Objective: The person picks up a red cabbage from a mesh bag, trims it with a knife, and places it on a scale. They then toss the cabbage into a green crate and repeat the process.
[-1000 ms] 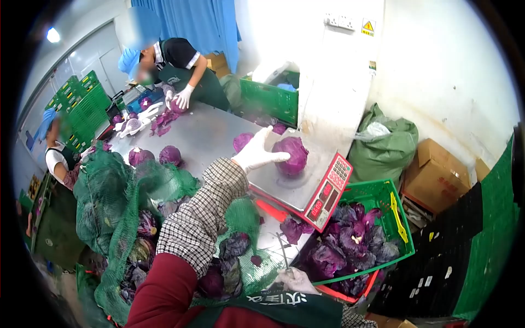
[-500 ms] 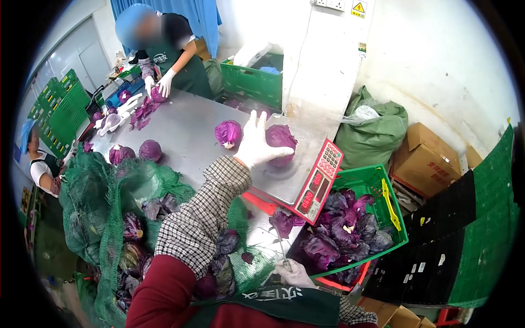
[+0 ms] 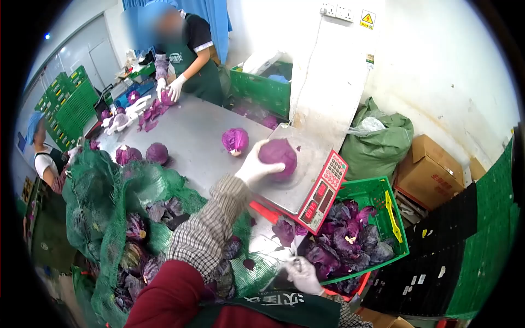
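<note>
Gloved in white, my left hand (image 3: 257,167) has its fingers wrapped round a purple cabbage (image 3: 280,158) over the metal plate of the scale (image 3: 306,150). My right hand (image 3: 304,276), also gloved, is closed on a small knife (image 3: 296,257) near the table's front edge, left of a green crate (image 3: 406,243) of purple leaves. Another purple cabbage (image 3: 235,141) rests on the metal table (image 3: 191,128) to the left of the scale. A loose purple leaf (image 3: 283,232) lies by the scale's front edge.
Green netting (image 3: 90,202) with cabbages covers the left front. Two cabbages (image 3: 157,153) sit behind it. A co-worker (image 3: 191,60) across the table handles a cabbage; another person (image 3: 46,156) stands far left. Sack (image 3: 383,145) and cardboard box (image 3: 429,172) stand right.
My left hand has gone from spread fingers beside the cabbage to a grip round it. My right hand has moved slightly right, and the knife has turned. The view has shifted a little.
</note>
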Demonstrator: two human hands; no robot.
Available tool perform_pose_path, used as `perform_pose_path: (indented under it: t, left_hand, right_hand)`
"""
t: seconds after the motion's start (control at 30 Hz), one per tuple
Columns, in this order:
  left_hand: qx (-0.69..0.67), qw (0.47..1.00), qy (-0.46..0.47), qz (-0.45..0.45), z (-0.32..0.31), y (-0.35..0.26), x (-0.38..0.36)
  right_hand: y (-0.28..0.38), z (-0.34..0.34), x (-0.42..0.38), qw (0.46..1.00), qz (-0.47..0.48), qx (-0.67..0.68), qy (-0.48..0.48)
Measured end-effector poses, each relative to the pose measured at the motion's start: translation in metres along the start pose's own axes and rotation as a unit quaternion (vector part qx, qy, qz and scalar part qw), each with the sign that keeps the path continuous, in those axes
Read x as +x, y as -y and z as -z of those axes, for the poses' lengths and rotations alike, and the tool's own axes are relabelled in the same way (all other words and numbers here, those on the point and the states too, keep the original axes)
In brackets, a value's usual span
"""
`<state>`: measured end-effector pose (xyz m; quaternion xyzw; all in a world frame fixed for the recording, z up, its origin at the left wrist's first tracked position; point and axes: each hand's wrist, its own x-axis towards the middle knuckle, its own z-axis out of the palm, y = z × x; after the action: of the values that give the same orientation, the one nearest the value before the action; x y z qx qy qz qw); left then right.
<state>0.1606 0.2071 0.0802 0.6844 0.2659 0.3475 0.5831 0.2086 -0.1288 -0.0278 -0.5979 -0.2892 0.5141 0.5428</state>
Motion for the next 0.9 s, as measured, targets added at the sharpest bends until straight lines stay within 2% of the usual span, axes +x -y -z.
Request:
perform_pose_path:
  t: [0.1,0.13,0.17,0.23,0.27,0.3,0.37,0.47,0.57,0.6,0.63,0.7,0.73,0.83,0.9]
  left_hand:
    - [-0.012,0.999,0.021,-0.040,0.006,0.007,-0.045]
    - [-0.017,0.998,0.038,-0.051,0.002,-0.001,-0.063]
    - [-0.024,0.996,0.052,-0.062,-0.002,-0.015,-0.084]
    - [0.007,0.994,0.074,-0.076,-0.006,-0.029,-0.112]
    - [-0.020,0.995,0.075,-0.068,-0.009,-0.033,-0.123]
    - [-0.048,0.994,0.077,-0.061,-0.012,-0.038,-0.132]
    - [-0.026,0.993,0.099,-0.061,-0.009,-0.044,-0.142]
    - [-0.005,0.991,0.120,-0.063,-0.008,-0.064,-0.153]
    - [0.027,0.985,0.146,-0.093,-0.008,-0.073,-0.159]
    - [0.017,0.984,0.150,-0.094,-0.010,-0.077,-0.164]
    - [0.007,0.983,0.155,-0.094,-0.012,-0.079,-0.168]
    - [-0.015,0.982,0.166,-0.087,-0.011,-0.072,-0.171]
    - [-0.043,0.981,0.170,-0.083,-0.013,-0.074,-0.174]
    - [-0.153,0.969,0.183,-0.062,-0.016,-0.076,-0.179]
    - [-0.238,0.953,0.184,-0.034,-0.013,-0.073,-0.180]
  right_hand:
    - [0.038,0.015,0.025,0.980,0.179,0.078,-0.026]
    - [0.065,0.017,0.033,0.934,0.324,-0.122,-0.083]
    - [0.098,0.018,0.037,0.827,0.445,-0.317,-0.133]
    - [0.145,0.012,0.039,0.771,0.517,-0.353,-0.120]
    - [0.160,0.009,0.042,0.745,0.548,-0.363,-0.115]
    - [0.171,0.002,0.038,0.798,0.509,-0.307,-0.100]
    - [0.172,0.002,0.038,0.815,0.477,-0.325,-0.050]
    - [0.180,0.004,0.030,0.791,0.510,-0.338,-0.004]
    - [0.181,0.010,0.023,0.752,0.549,-0.364,-0.013]
    - [0.180,0.014,0.022,0.733,0.567,-0.374,-0.046]
    - [0.184,0.014,0.017,0.762,0.557,-0.317,-0.092]
    - [0.190,0.021,0.005,0.838,0.460,-0.245,-0.160]
    - [0.195,0.027,0.001,0.814,0.475,-0.270,-0.198]
    - [0.176,0.060,0.010,0.831,0.420,-0.254,-0.261]
    - [0.153,0.080,0.020,0.859,0.374,-0.228,-0.263]
